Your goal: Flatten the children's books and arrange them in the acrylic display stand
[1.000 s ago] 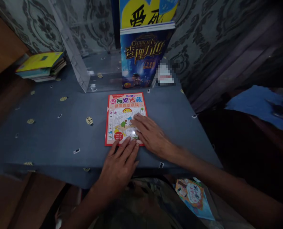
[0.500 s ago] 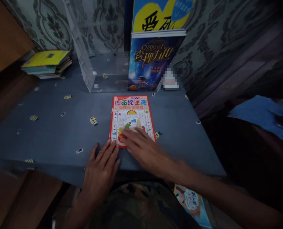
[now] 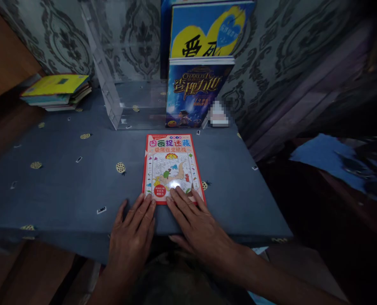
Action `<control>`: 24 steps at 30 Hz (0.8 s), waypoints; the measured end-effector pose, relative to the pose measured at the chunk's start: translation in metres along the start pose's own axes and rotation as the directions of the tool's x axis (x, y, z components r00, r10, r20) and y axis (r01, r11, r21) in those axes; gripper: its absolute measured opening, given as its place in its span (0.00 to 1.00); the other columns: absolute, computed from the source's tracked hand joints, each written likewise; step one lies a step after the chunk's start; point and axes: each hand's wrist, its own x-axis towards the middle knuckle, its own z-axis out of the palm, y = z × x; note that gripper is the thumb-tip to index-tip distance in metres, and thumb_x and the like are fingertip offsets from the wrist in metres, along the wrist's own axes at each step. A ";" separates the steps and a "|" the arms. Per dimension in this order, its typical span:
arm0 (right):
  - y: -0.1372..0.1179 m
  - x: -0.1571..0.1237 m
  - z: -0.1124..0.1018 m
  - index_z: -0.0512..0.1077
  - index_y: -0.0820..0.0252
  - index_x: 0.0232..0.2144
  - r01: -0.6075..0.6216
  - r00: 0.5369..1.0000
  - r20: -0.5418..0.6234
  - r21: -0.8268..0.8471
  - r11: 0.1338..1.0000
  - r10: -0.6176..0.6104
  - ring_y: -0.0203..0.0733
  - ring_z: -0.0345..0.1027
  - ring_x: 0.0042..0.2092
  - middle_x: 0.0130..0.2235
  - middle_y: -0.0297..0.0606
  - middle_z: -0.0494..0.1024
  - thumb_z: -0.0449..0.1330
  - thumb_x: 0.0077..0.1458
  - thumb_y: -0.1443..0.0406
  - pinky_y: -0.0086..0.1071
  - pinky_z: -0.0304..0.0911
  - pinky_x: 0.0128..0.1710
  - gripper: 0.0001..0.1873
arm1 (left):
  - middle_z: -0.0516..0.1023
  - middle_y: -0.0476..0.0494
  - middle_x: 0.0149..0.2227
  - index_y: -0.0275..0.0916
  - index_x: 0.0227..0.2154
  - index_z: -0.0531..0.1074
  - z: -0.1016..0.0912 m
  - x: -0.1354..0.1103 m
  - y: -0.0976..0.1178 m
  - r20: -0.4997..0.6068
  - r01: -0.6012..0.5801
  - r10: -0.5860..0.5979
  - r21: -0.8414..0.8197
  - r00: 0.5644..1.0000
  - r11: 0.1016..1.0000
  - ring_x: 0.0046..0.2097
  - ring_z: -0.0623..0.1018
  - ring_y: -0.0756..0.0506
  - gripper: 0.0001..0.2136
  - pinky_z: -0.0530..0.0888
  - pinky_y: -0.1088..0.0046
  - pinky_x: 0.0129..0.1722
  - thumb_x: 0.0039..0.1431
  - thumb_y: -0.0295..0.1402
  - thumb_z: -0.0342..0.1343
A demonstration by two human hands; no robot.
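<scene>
A red-bordered picture book (image 3: 171, 167) with Chinese lettering and cartoon drawings lies flat on the grey-blue tablecloth (image 3: 80, 186) in front of me. The fingertips of my left hand (image 3: 133, 233) touch its lower left corner, fingers stretched out. My right hand (image 3: 195, 224) lies with spread fingers on the book's lower right part, its thumb over the table's edge. Neither hand grips anything. Behind the book stands a clear acrylic rack (image 3: 107, 91), with a dark blue book (image 3: 196, 93) and a blue-and-yellow book (image 3: 188, 38) upright at its right side.
A stack of books (image 3: 56, 91) topped by a yellow one lies at the table's back left. Right of the rack is a blurred-out white item (image 3: 219, 114). A blue cloth (image 3: 325, 156) lies beyond the table's right side. Patterned wallpaper (image 3: 140, 38) covers the wall behind.
My right hand has moved down from the middle of the cover to its lower edge, uncovering more of the drawings. The left hand stays by the lower left corner. The view has shifted slightly.
</scene>
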 end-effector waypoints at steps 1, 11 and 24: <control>0.000 -0.002 0.000 0.57 0.72 0.68 -0.011 1.000 0.007 -0.007 1.000 0.011 0.62 0.46 0.73 0.70 0.60 0.57 0.58 0.66 0.55 0.63 0.53 0.67 0.37 | 0.80 0.37 0.56 0.33 0.55 0.71 0.000 0.000 0.001 0.004 0.001 -0.001 0.004 1.000 1.000 0.58 0.78 0.39 0.15 0.66 0.53 0.61 0.71 0.25 0.47; -0.004 0.013 -0.013 0.57 0.74 0.68 0.095 0.994 0.052 0.079 0.992 -0.100 0.56 0.49 0.72 0.69 0.56 0.60 0.56 0.68 0.56 0.59 0.50 0.69 0.35 | 0.80 0.35 0.54 0.32 0.54 0.71 0.001 0.003 0.008 -0.016 0.042 -0.041 0.031 0.999 0.999 0.55 0.79 0.40 0.14 0.68 0.54 0.60 0.71 0.26 0.45; 0.031 0.065 -0.022 0.73 0.66 0.53 0.285 0.958 -0.047 0.242 0.927 -0.282 0.44 0.72 0.54 0.51 0.47 0.81 0.52 0.69 0.69 0.42 0.67 0.58 0.15 | 0.83 0.38 0.48 0.35 0.48 0.72 -0.001 0.013 -0.009 -0.045 0.007 -0.012 -0.102 0.999 0.995 0.49 0.82 0.45 0.11 0.75 0.62 0.53 0.69 0.21 0.48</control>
